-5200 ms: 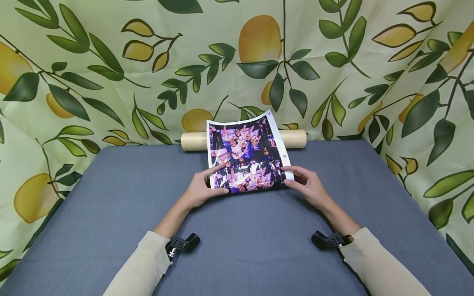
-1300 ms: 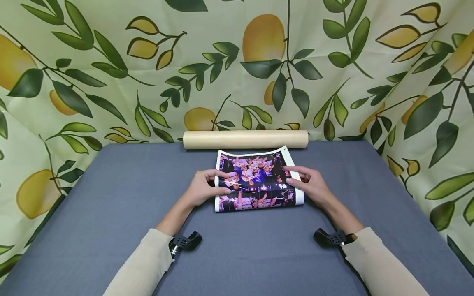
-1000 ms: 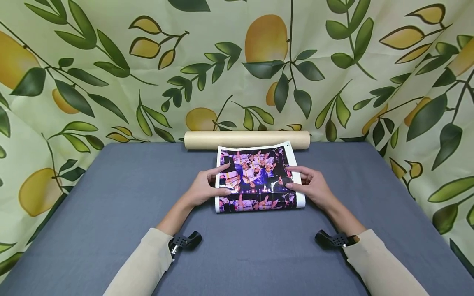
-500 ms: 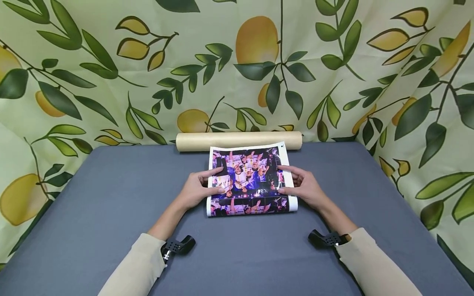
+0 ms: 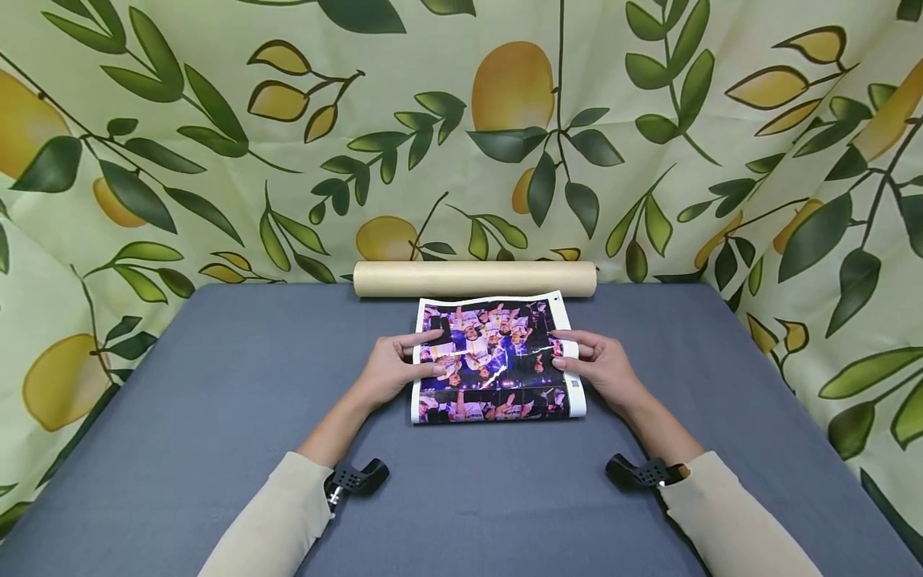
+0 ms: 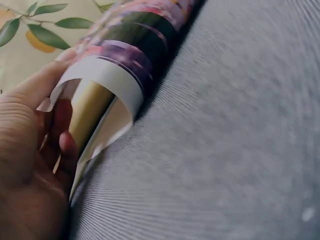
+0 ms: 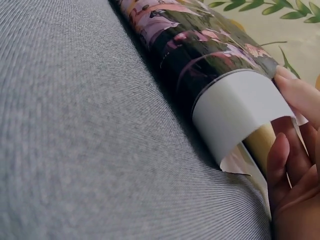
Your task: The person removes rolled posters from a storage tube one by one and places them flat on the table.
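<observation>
A glossy printed poster (image 5: 490, 344) with a white border and a picture of a crowd of people lies between both hands, its near part bent over into a curl. My left hand (image 5: 385, 369) grips its left edge, and my right hand (image 5: 602, 369) grips the right edge. In the left wrist view the poster's white border (image 6: 107, 75) arches over the fingers of the left hand (image 6: 30, 145). The right wrist view has the same arch of the poster (image 7: 235, 105), with fingers of the right hand (image 7: 295, 165) inside the curl.
A pale cardboard tube (image 5: 476, 279) lies crosswise at the table's back edge, just behind the poster. The table has a grey-blue cloth (image 5: 469, 497). Behind it and at the sides hangs a curtain (image 5: 288, 160) printed with fruit and leaves.
Some seconds ago the poster rose higher and hid the tube's middle; it has come down and nearer, with its near part curled under. Both hands keep hold of its edges, hardly moving.
</observation>
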Demonstrator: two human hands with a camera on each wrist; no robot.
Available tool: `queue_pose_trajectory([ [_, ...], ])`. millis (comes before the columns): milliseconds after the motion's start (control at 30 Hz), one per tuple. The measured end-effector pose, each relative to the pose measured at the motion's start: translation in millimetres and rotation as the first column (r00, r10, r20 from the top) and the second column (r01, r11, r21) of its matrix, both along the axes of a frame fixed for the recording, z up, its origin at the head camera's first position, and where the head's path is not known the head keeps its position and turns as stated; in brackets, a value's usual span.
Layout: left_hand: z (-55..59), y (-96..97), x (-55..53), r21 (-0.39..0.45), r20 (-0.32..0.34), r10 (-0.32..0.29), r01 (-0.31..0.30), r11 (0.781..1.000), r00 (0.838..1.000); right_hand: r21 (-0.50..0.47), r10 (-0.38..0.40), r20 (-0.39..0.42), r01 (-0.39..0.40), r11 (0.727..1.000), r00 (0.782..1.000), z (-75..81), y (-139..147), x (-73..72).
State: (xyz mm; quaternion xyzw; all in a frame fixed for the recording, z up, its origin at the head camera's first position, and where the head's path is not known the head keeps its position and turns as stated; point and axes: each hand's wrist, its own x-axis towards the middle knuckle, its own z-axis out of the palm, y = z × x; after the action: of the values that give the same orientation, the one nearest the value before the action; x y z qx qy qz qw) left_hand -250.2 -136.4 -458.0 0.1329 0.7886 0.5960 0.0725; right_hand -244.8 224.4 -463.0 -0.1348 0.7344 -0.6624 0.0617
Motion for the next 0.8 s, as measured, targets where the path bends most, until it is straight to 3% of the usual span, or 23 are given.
queue_pose_trajectory([
  [133, -0.4, 3.5, 0.8, -0.001, -0.028, 0.024, -0.024, 1.0, 0.999, -0.04, -0.023, 0.045, 0.024, 0.999, 0.999, -0.4, 1.0, 0.0],
  [367, 0.2, 5.6, 1.9, -0.001, -0.137, 0.079, -0.08, 0.997, 0.987, -0.075, -0.058, 0.057, 0.063, 0.995, 0.997, 0.9, -1.6, -0.3],
  [533, -0.2, 5.1, 1.6, 0.023, -0.157, 0.093, -0.09, 0.996, 0.983, -0.146, -0.057, 0.089, 0.07, 0.987, 0.994, 1.3, -4.6, 0.1],
  [633, 0.1, 4.4, 2.3, 0.011, -0.169, 0.094, -0.093, 0.996, 0.981, -0.163, -0.027, 0.045, 0.034, 0.986, 0.999, 0.0, -3.6, 0.5],
  [800, -1.5, 0.8, 3.9, -0.005, -0.159, 0.071, -0.073, 0.997, 0.985, -0.103, 0.032, -0.108, -0.043, 0.994, 0.994, -3.2, 1.2, 0.7],
])
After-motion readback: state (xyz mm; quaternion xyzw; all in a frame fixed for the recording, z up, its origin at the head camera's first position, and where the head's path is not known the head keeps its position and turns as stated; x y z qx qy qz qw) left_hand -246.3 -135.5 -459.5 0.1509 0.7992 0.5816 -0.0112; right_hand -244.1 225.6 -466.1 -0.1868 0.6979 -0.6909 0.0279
